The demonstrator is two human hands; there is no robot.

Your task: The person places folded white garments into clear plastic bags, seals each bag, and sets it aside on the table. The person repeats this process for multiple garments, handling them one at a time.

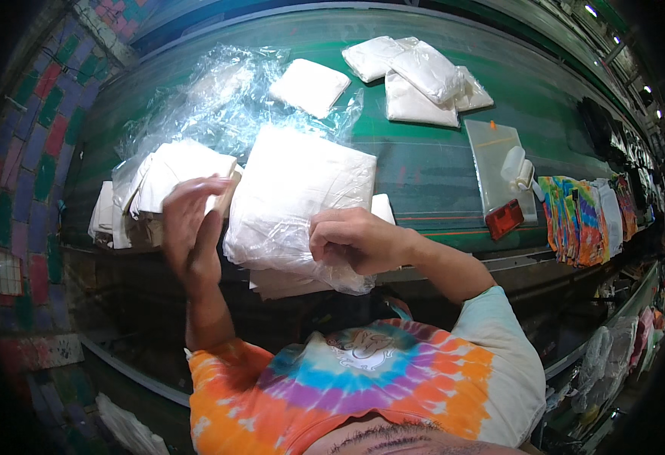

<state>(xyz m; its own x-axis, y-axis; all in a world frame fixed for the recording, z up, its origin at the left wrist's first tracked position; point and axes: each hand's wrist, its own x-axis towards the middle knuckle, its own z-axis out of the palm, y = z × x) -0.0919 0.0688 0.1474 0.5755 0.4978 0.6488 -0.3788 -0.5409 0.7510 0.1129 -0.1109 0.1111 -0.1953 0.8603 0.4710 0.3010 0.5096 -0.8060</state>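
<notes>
In front of me lies a folded white cloth in a clear plastic bag (302,174), resting on more folded white cloth (271,282) at the table's near edge. My right hand (359,236) is closed, its fingers curled on the bag's loose plastic at the near right part. To the left of the package, my left hand (192,224) is raised with thumb and fingers apart, slightly blurred and holding nothing that I can see. Just behind it stands a pile of folded white cloths (184,174), partly covered by that hand.
Loose clear plastic bags (218,91) spread over the far left of the green table (416,171). A small white packet (309,87) lies beside them, with several bagged packets (427,76) farther right. Right of these are a clear folder (492,155), a red phone-like object (504,219) and tie-dyed cloths (575,216).
</notes>
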